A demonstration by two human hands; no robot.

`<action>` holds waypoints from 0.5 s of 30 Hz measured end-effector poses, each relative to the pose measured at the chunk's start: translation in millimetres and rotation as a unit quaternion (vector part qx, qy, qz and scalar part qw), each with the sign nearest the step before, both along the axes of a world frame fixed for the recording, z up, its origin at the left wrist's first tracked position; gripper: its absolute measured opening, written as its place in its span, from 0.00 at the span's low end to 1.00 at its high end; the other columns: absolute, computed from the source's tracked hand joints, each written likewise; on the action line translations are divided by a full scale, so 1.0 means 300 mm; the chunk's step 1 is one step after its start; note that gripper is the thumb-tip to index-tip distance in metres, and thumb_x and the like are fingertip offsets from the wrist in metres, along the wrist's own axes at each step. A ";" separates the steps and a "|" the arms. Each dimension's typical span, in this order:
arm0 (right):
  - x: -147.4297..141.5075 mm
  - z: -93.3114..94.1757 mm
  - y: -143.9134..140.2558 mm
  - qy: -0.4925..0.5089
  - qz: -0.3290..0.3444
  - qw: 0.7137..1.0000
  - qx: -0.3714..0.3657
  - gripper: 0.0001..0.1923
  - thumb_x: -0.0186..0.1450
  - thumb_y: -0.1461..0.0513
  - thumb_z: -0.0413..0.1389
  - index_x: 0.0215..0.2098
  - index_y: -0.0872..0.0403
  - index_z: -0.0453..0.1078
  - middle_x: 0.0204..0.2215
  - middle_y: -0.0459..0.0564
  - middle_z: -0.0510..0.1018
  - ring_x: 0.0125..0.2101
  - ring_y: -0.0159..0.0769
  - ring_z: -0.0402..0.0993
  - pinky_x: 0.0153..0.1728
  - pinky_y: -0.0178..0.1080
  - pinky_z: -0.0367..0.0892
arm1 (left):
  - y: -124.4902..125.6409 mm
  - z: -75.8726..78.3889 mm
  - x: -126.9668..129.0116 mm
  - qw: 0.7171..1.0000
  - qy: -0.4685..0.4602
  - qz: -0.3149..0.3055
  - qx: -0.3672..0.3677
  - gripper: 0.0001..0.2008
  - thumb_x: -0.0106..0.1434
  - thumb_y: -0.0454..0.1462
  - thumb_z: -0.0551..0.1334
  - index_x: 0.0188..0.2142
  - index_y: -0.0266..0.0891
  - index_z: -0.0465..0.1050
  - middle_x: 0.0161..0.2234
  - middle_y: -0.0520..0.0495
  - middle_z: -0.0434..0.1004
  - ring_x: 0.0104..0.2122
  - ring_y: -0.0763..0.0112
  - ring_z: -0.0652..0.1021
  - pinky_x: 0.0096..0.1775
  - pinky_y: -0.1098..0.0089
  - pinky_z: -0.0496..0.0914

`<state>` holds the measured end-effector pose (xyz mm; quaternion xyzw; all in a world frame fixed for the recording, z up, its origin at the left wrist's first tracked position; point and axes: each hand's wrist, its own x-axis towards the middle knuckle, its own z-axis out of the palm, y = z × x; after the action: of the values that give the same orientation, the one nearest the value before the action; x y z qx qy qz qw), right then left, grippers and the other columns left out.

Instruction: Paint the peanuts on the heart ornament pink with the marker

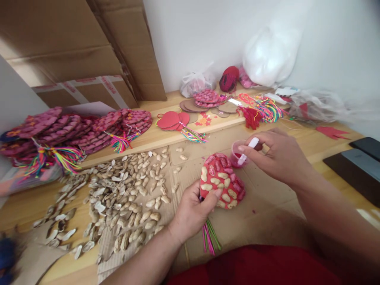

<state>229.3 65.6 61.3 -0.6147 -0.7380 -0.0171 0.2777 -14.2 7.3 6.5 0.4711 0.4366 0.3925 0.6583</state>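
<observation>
Left hand: the left hand (pixel 190 211) is gripping a red heart-shaped ornament (pixel 221 182) by its lower edge, fingers closed around it, thumb pressing on the front.
Ornament: it is being held tilted just above the surface (pixel 267 206), near the middle of the view – peanut shells, some plain and some painted red, are covering its face, and pink and green tassel threads (pixel 210 237) are hanging below.
Right hand: the right hand (pixel 274 156) is pinching a small white-handled brush (pixel 248 149), fingers narrowed on it, its tip dipping into a little pink cup of red paint (pixel 237 154) just beside the ornament.
Doing it well: judging from this, taking a modest load of paint and keeping the ornament steady should help – dabbing each plain shell without flooding the gaps.
Nearby: loose peanuts and shells (pixel 124 198) are lying to the left; stacks of finished ornaments (pixel 74 130) are sitting further back.
</observation>
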 end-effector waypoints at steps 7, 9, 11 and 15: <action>0.005 0.001 -0.003 -0.016 -0.003 1.000 0.020 0.15 0.63 0.49 0.60 0.25 0.48 0.72 0.22 0.46 0.77 0.30 0.42 0.70 0.36 0.45 0.61 | 0.004 0.016 0.004 1.000 -0.010 -0.002 -0.010 0.17 0.59 0.49 0.71 0.29 0.39 0.73 0.19 0.57 0.66 0.23 0.74 0.68 0.30 0.73 0.66; 0.010 0.001 -0.002 -0.016 -0.004 0.999 0.038 0.15 0.63 0.49 0.60 0.24 0.48 0.71 0.22 0.46 0.77 0.30 0.42 0.71 0.37 0.45 0.61 | 0.005 0.018 0.004 1.000 -0.011 -0.003 -0.009 0.17 0.60 0.49 0.71 0.29 0.39 0.73 0.19 0.57 0.66 0.22 0.74 0.68 0.29 0.73 0.66; 0.014 -0.002 0.000 -0.024 -0.002 0.998 0.058 0.15 0.63 0.50 0.60 0.24 0.48 0.71 0.22 0.46 0.76 0.30 0.41 0.70 0.37 0.46 0.61 | 0.005 0.017 0.003 1.000 -0.005 -0.006 -0.007 0.16 0.60 0.49 0.71 0.29 0.39 0.73 0.19 0.57 0.66 0.22 0.75 0.67 0.29 0.73 0.65; 0.013 -0.012 0.002 -0.048 0.013 0.996 0.073 0.14 0.63 0.50 0.60 0.25 0.47 0.71 0.21 0.45 0.75 0.28 0.40 0.69 0.33 0.44 0.59 | 0.001 0.013 -0.002 1.000 0.002 -0.005 -0.008 0.16 0.61 0.48 0.70 0.29 0.40 0.73 0.19 0.57 0.67 0.22 0.74 0.69 0.29 0.73 0.65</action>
<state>233.4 66.3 57.7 -0.5819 -0.7551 -0.0967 0.2862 -14.7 7.7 10.4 0.4690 0.4382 0.3851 0.6631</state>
